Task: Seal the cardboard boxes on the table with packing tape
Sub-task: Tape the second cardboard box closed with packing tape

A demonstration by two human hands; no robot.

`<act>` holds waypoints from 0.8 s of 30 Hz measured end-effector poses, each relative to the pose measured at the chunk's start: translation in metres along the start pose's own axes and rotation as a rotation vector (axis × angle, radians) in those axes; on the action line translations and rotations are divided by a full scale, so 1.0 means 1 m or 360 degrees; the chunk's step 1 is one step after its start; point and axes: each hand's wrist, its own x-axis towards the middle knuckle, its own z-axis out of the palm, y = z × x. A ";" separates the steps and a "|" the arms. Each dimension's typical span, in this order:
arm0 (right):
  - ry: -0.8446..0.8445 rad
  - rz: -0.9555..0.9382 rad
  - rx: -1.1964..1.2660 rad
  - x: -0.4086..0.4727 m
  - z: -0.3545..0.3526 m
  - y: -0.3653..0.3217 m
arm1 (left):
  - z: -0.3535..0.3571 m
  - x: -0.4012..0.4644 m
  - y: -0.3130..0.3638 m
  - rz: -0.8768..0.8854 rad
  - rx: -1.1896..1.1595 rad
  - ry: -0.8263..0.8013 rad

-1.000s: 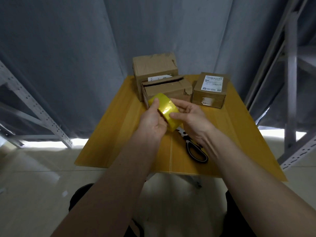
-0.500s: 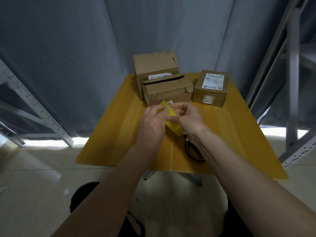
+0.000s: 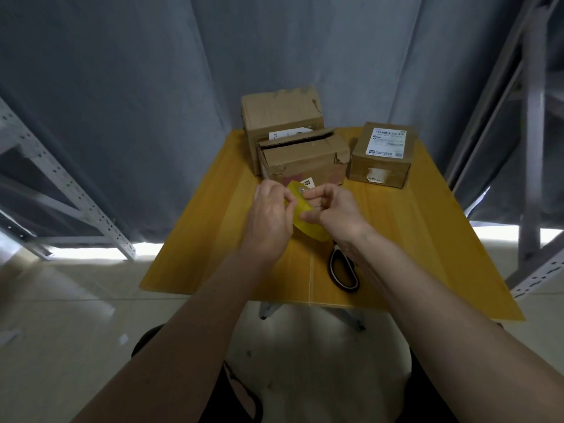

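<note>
Hands meet above the yellow wooden table (image 3: 213, 239) in the head view: the left hand (image 3: 270, 219) and the right hand (image 3: 334, 209) both curl their fingers round a translucent yellow roll of packing tape (image 3: 305, 219), held tilted between them. Behind it stand three worn brown cardboard boxes: a front box (image 3: 305, 160) with its torn flap ajar, a taller box (image 3: 282, 112) behind it, and a labelled box (image 3: 383, 154) to the right. Black-handled scissors (image 3: 343, 270) lie on the table under the right wrist.
</note>
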 end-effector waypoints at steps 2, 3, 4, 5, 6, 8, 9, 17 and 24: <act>0.0018 -0.0019 -0.0005 0.000 -0.001 0.001 | 0.004 -0.001 0.000 -0.0013 -0.0028 0.0036; 0.0026 -0.0020 -0.0007 0.000 -0.001 0.001 | 0.004 -0.002 -0.001 -0.0045 -0.0086 0.0060; 0.0030 -0.0021 -0.0004 0.001 -0.003 0.001 | 0.003 -0.002 -0.003 -0.0076 -0.0147 0.0071; 0.0039 -0.0015 -0.0006 0.001 -0.003 0.000 | 0.003 -0.002 -0.004 -0.0080 -0.0186 0.0077; 0.0055 -0.0016 -0.0006 0.002 -0.004 0.000 | 0.003 -0.003 -0.005 -0.0053 -0.0187 0.0080; 0.0097 -0.0023 -0.0006 0.004 -0.003 -0.001 | 0.004 -0.006 -0.002 0.0002 -0.0120 0.0099; 0.0113 -0.0025 -0.0012 0.004 -0.002 -0.001 | 0.007 -0.009 -0.001 0.0011 -0.0085 0.0111; -0.0238 0.0006 -0.0146 0.004 -0.025 -0.019 | -0.014 0.009 -0.014 -0.0056 -0.0207 -0.0624; -0.0100 0.0106 -0.0308 0.007 -0.010 -0.018 | -0.016 0.017 -0.012 0.0063 -0.0254 -0.0512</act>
